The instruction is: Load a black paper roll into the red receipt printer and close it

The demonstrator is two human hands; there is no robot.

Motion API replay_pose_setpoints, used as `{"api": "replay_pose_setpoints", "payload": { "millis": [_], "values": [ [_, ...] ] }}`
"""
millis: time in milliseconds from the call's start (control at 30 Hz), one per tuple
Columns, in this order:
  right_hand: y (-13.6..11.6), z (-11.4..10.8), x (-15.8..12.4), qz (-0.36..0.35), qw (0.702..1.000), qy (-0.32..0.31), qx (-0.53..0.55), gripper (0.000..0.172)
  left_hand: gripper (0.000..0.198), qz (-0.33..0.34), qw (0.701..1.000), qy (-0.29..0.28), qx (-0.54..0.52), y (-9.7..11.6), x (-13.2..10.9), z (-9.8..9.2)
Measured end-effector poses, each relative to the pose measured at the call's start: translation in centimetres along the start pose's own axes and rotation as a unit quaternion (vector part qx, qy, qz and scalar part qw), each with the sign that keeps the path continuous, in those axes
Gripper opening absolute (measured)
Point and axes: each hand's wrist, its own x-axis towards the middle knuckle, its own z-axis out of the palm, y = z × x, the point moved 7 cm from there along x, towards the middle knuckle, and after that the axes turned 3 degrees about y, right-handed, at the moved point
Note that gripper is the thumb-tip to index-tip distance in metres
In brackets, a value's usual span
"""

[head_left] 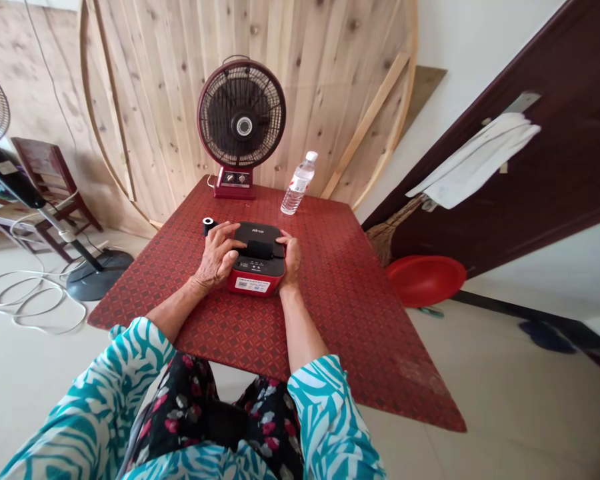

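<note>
A red device with a black top [257,267] rests on the patterned red table [340,287], a white label on its near side. My left hand [220,252] lies at its left edge, fingers apart, the fingertips reaching onto the black top beside a dark raised part [259,249]. Along the right side, my right hand [291,259] is wrapped round the device's edge and holds it. A small black roll with a white ring-shaped end [209,225] stands just beyond my left hand.
At the table's back are a dark red fan [242,127] and a clear bottle [298,184]. A red basin [425,280] is at the right. A standing fan's base [97,275], loose cable and a wooden chair [53,175] are at the left.
</note>
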Motion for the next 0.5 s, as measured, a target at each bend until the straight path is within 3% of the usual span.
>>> {"api": "replay_pose_setpoints", "payload": {
  "millis": [367, 433, 500],
  "values": [
    [-1.0, -0.3, -0.6, 0.000, 1.000, 0.028, 0.006, 0.047, 0.060, -0.034, 0.999, 0.014, -0.041, 0.0, -0.2, 0.1],
    [-0.9, -0.2, -0.8, -0.001, 1.000, 0.020, 0.006, 0.044, 0.058, -0.070, 0.995, 0.031, -0.069, -0.6, -0.2, -0.3],
    [-0.4, -0.1, -0.9, 0.013, 1.000, 0.022, 0.014, 0.044, 0.053, -0.148, 0.981, 0.054, -0.117, -2.0, -0.1, -0.6]
  ]
}}
